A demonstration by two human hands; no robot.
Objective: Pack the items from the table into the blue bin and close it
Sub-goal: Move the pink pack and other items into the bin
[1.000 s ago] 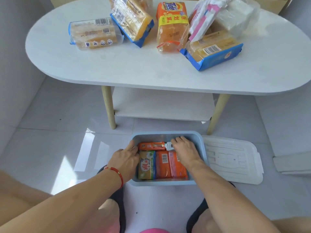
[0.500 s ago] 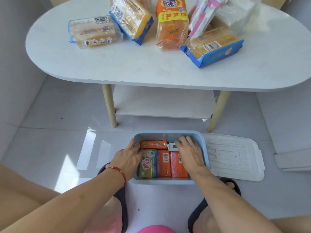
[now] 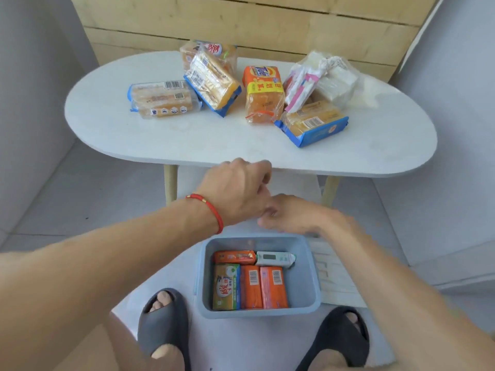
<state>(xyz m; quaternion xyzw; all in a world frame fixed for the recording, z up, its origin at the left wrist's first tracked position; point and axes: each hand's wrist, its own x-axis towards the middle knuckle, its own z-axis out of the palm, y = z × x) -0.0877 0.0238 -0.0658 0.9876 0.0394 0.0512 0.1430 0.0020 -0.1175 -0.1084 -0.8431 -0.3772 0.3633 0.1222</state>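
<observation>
The blue bin (image 3: 312, 279) stands open on the floor between my feet. Inside lie a green-yellow soap pack (image 3: 226, 286), two orange and pink soap bars (image 3: 263, 286), an orange pack (image 3: 234, 257) and a white thermometer (image 3: 276, 259). My left hand (image 3: 235, 194), with a red bracelet on the wrist, hovers above the bin near the table's front edge, fingers loosely curled, empty. My right hand (image 3: 292, 214) is just right of it, blurred, holding nothing. On the white oval table (image 3: 187, 140) lie several soap multipacks, among them an orange Tide pack (image 3: 263, 93).
The bin's white lid (image 3: 334, 279) lies flat on the floor to the bin's right, partly under my right arm. A bag of white packs (image 3: 321, 79) sits at the table's back right. Wooden panelling (image 3: 241, 22) stands behind the table. Dark slippers flank the bin.
Both hands have left the bin and risen toward the table's front edge. The view has tilted up, showing the whole table and the wall behind. The bin's contents stay in place.
</observation>
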